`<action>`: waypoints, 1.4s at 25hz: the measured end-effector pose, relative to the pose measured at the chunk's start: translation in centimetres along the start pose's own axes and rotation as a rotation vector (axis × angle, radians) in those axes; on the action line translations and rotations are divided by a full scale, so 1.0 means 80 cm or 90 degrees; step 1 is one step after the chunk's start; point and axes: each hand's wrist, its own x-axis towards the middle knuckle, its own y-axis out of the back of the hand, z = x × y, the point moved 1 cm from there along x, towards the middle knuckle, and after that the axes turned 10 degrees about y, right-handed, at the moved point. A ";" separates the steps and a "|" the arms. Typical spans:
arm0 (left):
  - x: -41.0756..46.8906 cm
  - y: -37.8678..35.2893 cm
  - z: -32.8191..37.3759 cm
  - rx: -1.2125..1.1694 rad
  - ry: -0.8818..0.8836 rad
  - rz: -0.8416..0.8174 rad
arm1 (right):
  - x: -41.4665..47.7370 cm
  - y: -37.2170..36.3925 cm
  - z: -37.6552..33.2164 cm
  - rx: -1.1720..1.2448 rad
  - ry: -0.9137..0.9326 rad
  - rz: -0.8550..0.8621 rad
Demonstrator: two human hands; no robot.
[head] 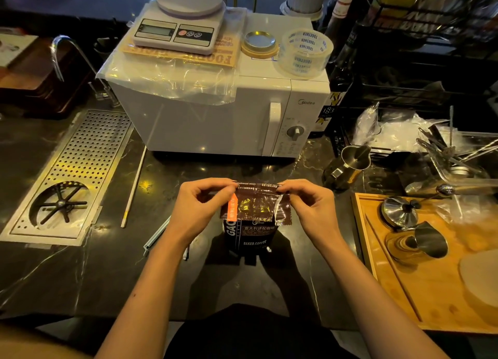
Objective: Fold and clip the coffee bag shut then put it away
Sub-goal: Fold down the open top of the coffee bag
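Observation:
A dark brown coffee bag [254, 224] with white lettering and an orange label stands upright on the black marble counter, in front of the microwave. Its top flap is bent over toward me. My left hand [200, 205] pinches the flap's upper left corner between thumb and fingers. My right hand [310, 205] pinches the upper right corner in the same way. A pale slide-on clip bar [156, 236] lies on the counter to the left of the bag, partly hidden under my left forearm.
A white microwave [215, 116] stands behind the bag, with a kitchen scale [179, 28] and a tape roll [304, 53] on top. A perforated drain tray [70, 175] is at left. A wooden tray [420, 272] with steel pitchers is at right. A thin white stick [133, 186] lies on the counter.

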 end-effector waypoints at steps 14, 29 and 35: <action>0.000 -0.007 -0.003 0.096 -0.012 0.032 | -0.005 0.007 -0.014 -0.033 -0.012 -0.051; 0.014 -0.020 0.021 0.302 -0.113 -0.017 | 0.011 -0.015 -0.013 -0.189 0.041 -0.036; 0.010 -0.031 0.009 0.249 -0.126 0.011 | 0.002 -0.018 -0.013 -0.182 0.040 -0.036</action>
